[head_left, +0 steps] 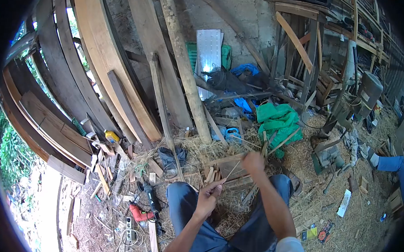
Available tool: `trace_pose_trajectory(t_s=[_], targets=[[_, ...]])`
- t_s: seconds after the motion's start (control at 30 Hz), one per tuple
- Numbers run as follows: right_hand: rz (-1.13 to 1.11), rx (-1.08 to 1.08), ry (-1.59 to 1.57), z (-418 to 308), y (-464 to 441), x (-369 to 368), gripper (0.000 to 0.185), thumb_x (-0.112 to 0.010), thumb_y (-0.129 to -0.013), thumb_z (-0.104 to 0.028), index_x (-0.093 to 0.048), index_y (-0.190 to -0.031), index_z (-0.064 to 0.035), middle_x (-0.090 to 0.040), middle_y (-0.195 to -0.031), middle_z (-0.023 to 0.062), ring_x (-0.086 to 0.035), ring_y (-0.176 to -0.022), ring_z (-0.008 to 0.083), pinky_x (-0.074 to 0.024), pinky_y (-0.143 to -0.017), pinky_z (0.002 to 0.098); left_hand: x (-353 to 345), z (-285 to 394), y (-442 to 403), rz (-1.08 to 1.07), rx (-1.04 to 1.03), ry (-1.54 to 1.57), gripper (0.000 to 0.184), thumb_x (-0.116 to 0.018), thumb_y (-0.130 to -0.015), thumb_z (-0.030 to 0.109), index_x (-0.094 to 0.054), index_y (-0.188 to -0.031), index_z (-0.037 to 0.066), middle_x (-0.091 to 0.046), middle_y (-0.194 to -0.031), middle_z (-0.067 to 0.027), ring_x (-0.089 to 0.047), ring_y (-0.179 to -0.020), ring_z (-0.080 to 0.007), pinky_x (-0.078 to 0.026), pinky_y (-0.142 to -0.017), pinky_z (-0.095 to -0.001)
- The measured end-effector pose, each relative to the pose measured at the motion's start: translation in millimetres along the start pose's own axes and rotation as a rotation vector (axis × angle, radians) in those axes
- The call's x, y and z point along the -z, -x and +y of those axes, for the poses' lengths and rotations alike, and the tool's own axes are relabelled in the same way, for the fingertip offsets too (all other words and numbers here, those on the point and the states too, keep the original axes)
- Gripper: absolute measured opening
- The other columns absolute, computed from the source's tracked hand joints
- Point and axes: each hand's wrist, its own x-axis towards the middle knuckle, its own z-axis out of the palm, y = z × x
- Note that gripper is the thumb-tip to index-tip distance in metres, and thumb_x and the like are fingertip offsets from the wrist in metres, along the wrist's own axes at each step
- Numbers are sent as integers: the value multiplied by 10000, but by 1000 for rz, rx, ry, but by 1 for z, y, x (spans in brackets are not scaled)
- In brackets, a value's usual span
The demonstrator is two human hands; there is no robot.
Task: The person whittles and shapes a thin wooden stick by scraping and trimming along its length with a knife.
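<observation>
A thin pale strip [233, 169] runs between my two hands, above my knees. My left hand [209, 197] is closed round its lower end, fingers pinched together. At the strip's upper end is my right hand [253, 164], closed and slightly blurred, in front of a wooden block [232, 166]. Small wood pieces [212, 175] stand just beyond my left hand. What the fingertips of my right hand press on is hard to make out.
A red power tool [140, 213] and a power strip [130, 230] lie at the left. Long planks [102, 45] lean on the wall. A green sack [276, 122] lies ahead, a metal machine [329, 156] at the right. Another person's leg [394, 165] shows at the far right.
</observation>
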Motion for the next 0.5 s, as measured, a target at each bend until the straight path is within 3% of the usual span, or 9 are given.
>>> trace_pose_trajectory(t_s=[0.03,0.07,0.13,0.2,0.23,0.3,0.5], targets=[[-2,-4,-1,14,-8,0,227,-651,-717,-237,-670,-682,-13,-615,-641,206,-631,-619,329,-499,-546,399,-2,8,6,-4,-36,-41,261,-522,-929,116,-595,-1169,47,-589,-874,19,-477,-758,-50,-394,-693,-196],[120,-6,-104,26,-19,2,252,-658,-732,-242,-657,-661,0,-598,-590,178,-609,-559,293,-466,-510,386,1,12,9,-5,-38,-46,261,-522,-929,116,-595,-1169,47,-589,-874,19,-477,-758,-50,-394,-693,-196],[247,14,-209,22,-24,11,282,-666,-747,-247,-643,-640,13,-581,-539,150,-586,-499,257,-432,-473,373,8,18,11,13,56,122,260,-508,-936,143,-576,-1175,67,-456,-699,49,-339,-518,-18,-238,-426,-176],[-54,-90,-699,19,-8,10,355,-640,-785,-307,-640,-719,42,-590,-596,149,-576,-542,193,-458,-544,378,14,15,2,31,86,169,271,-502,-935,138,-559,-1189,63,-442,-699,43,-333,-509,-21,-230,-415,-174],[-58,-94,-699,17,-4,3,355,-640,-785,-307,-640,-719,42,-590,-596,149,-576,-542,193,-458,-544,378,16,13,1,35,131,211,283,-496,-935,133,-542,-1203,58,-429,-699,37,-328,-500,-24,-222,-404,-173],[-248,-40,-1011,7,3,-9,423,-662,-793,-401,-651,-781,21,-584,-635,60,-509,-560,117,-408,-523,322,16,13,-1,18,167,256,282,-493,-935,123,-546,-1205,66,-422,-696,45,-308,-494,-23,-214,-403,-178],[-548,10,-1259,-32,29,44,298,-650,-830,-342,-669,-883,-49,-527,-660,-43,-427,-532,51,-306,-462,236,7,20,-5,-11,205,312,274,-472,-938,103,-550,-1199,70,-421,-715,48,-275,-485,-20,-192,-397,-180]])
